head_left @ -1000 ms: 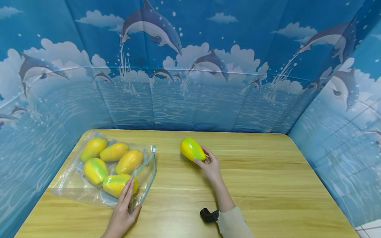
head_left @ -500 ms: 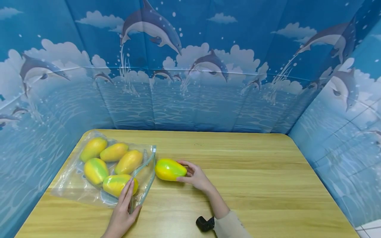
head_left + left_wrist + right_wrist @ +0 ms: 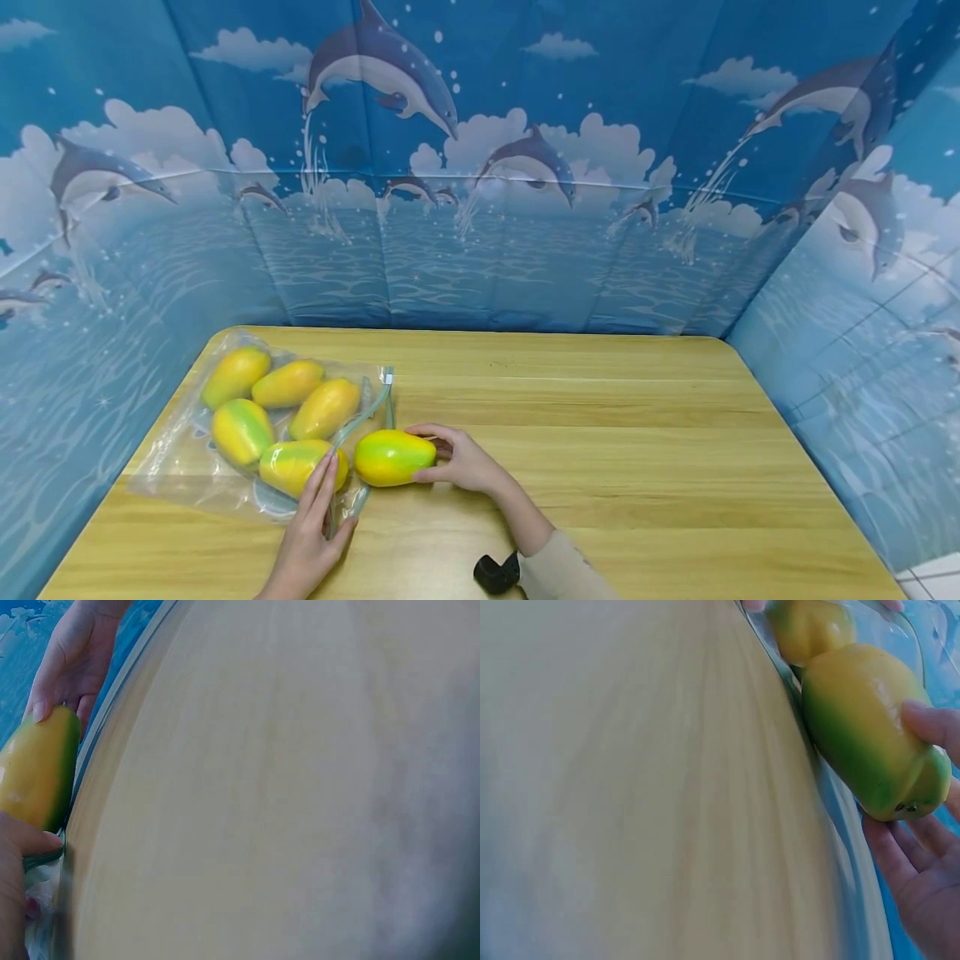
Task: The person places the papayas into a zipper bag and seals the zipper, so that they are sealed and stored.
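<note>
Five mangoes lie inside the bag; the right hand grasps the sixth mango at its mouth, not yet inside, while the left hand pinches the opening.

We see a smooth oval papaya shaded yellow at one end and green at the other. Five more oval papayas in yellow, orange and green show through a clear, colourless plastic zip bag. The wooden table is pale honey-yellow with fine straight grain. Around it hangs a blue fabric backdrop printed with grey dolphins, white clouds and rippled sea.
</note>
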The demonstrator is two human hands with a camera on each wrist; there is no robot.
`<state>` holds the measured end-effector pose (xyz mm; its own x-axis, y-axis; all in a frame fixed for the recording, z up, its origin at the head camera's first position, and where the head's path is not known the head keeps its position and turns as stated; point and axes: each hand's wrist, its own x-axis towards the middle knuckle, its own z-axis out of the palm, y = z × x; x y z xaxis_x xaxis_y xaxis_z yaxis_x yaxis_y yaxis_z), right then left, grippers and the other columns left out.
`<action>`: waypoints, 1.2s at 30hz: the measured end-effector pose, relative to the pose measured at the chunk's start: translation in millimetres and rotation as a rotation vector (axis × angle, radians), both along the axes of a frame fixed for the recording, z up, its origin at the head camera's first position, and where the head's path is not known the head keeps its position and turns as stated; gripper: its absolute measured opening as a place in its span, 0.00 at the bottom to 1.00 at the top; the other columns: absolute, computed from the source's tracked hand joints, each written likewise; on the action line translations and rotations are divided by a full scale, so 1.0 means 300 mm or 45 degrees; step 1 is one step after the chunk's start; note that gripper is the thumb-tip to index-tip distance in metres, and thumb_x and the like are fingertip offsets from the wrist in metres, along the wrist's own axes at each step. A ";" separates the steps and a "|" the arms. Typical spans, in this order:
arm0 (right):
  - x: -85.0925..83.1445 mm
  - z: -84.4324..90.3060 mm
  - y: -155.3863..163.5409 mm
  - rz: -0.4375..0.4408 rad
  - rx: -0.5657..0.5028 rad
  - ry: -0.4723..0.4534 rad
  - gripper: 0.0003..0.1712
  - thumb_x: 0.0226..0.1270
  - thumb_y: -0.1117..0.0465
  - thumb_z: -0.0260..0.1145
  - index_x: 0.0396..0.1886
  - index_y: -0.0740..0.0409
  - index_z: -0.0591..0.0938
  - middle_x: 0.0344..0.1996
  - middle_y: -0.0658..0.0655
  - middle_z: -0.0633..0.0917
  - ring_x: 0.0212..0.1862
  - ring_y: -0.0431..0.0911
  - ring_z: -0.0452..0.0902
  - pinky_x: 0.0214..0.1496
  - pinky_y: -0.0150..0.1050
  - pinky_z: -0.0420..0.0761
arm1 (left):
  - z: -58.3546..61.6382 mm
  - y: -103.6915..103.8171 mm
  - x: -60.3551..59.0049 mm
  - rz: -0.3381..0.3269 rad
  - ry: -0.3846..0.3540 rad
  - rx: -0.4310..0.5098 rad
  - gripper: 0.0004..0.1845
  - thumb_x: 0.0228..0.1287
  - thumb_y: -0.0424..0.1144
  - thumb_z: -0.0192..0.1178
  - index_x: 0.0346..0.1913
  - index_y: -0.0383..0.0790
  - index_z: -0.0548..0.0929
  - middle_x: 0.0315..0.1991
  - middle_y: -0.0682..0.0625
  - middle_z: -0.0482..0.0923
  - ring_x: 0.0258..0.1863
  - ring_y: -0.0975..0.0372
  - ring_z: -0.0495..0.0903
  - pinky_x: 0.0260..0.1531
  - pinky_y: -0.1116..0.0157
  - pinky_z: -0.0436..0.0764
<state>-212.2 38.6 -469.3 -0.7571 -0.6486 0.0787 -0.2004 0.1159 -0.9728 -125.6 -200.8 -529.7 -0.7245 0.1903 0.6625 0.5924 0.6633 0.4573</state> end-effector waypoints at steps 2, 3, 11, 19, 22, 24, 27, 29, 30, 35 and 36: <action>0.000 0.003 -0.009 0.008 0.008 0.002 0.32 0.52 0.70 0.67 0.59 0.62 0.70 0.55 0.58 0.74 0.51 0.44 0.73 0.55 0.34 0.73 | -0.001 0.001 0.000 -0.004 0.008 0.003 0.40 0.63 0.57 0.42 0.65 0.25 0.57 0.67 0.37 0.53 0.67 0.68 0.48 0.61 0.80 0.51; -0.001 0.004 -0.012 0.010 0.010 0.001 0.32 0.52 0.70 0.67 0.59 0.62 0.71 0.55 0.58 0.74 0.51 0.43 0.73 0.55 0.33 0.73 | -0.001 0.001 0.000 -0.007 0.010 0.005 0.40 0.63 0.57 0.42 0.65 0.25 0.57 0.67 0.37 0.53 0.67 0.68 0.48 0.61 0.80 0.51; -0.008 0.011 -0.034 0.040 0.018 -0.012 0.32 0.51 0.71 0.68 0.59 0.64 0.71 0.55 0.60 0.74 0.52 0.43 0.73 0.54 0.33 0.74 | 0.008 0.000 -0.001 -0.030 0.036 0.027 0.38 0.58 0.46 0.57 0.65 0.25 0.58 0.67 0.36 0.54 0.67 0.67 0.49 0.62 0.79 0.52; -0.034 -0.040 -0.071 0.069 0.001 -0.048 0.32 0.52 0.71 0.67 0.60 0.61 0.70 0.56 0.60 0.73 0.52 0.43 0.74 0.52 0.32 0.75 | 0.007 0.004 -0.004 -0.024 0.017 0.028 0.40 0.63 0.56 0.44 0.65 0.24 0.58 0.67 0.37 0.53 0.67 0.66 0.48 0.63 0.78 0.51; -0.051 -0.073 -0.087 0.063 0.018 -0.040 0.32 0.53 0.70 0.67 0.60 0.58 0.71 0.56 0.58 0.73 0.52 0.43 0.73 0.52 0.30 0.74 | 0.006 0.002 -0.004 -0.015 0.015 0.016 0.39 0.64 0.57 0.43 0.65 0.25 0.57 0.67 0.38 0.53 0.67 0.67 0.48 0.62 0.79 0.51; -0.056 -0.081 -0.096 0.060 0.029 -0.028 0.32 0.53 0.68 0.68 0.60 0.56 0.71 0.56 0.56 0.74 0.52 0.41 0.73 0.52 0.29 0.74 | 0.007 0.000 -0.005 -0.026 0.024 0.022 0.39 0.63 0.56 0.43 0.65 0.25 0.57 0.67 0.37 0.53 0.67 0.67 0.48 0.62 0.80 0.51; -0.062 -0.086 -0.109 0.064 0.030 -0.019 0.32 0.53 0.66 0.68 0.60 0.57 0.71 0.56 0.55 0.74 0.51 0.40 0.74 0.51 0.29 0.74 | 0.009 -0.001 -0.006 -0.045 0.033 0.023 0.38 0.61 0.50 0.52 0.65 0.25 0.57 0.67 0.36 0.52 0.67 0.66 0.48 0.62 0.80 0.52; -0.063 -0.085 -0.118 0.069 0.028 -0.026 0.32 0.54 0.65 0.68 0.60 0.57 0.71 0.56 0.55 0.74 0.51 0.40 0.74 0.50 0.29 0.75 | 0.011 -0.001 -0.006 -0.047 0.047 0.014 0.41 0.52 0.38 0.65 0.65 0.25 0.57 0.66 0.35 0.53 0.68 0.65 0.48 0.61 0.80 0.52; -0.064 -0.085 -0.123 0.073 0.027 -0.025 0.32 0.54 0.65 0.68 0.60 0.57 0.71 0.56 0.55 0.73 0.51 0.40 0.74 0.50 0.29 0.75 | 0.011 0.000 -0.005 -0.039 0.050 0.002 0.44 0.45 0.32 0.69 0.65 0.25 0.57 0.66 0.34 0.53 0.68 0.66 0.48 0.61 0.80 0.52; -0.063 -0.078 -0.144 0.082 0.036 -0.025 0.31 0.55 0.65 0.67 0.60 0.58 0.70 0.56 0.56 0.73 0.49 0.40 0.75 0.48 0.29 0.76 | 0.013 0.003 -0.005 0.000 0.054 -0.034 0.56 0.21 0.17 0.71 0.65 0.25 0.56 0.66 0.34 0.53 0.67 0.68 0.47 0.60 0.81 0.52; -0.063 -0.077 -0.149 0.080 0.039 -0.022 0.31 0.55 0.64 0.67 0.60 0.59 0.70 0.56 0.56 0.73 0.49 0.40 0.75 0.48 0.29 0.76 | 0.013 0.003 -0.005 0.005 0.054 -0.037 0.56 0.21 0.18 0.71 0.65 0.25 0.56 0.66 0.34 0.54 0.67 0.69 0.47 0.60 0.82 0.52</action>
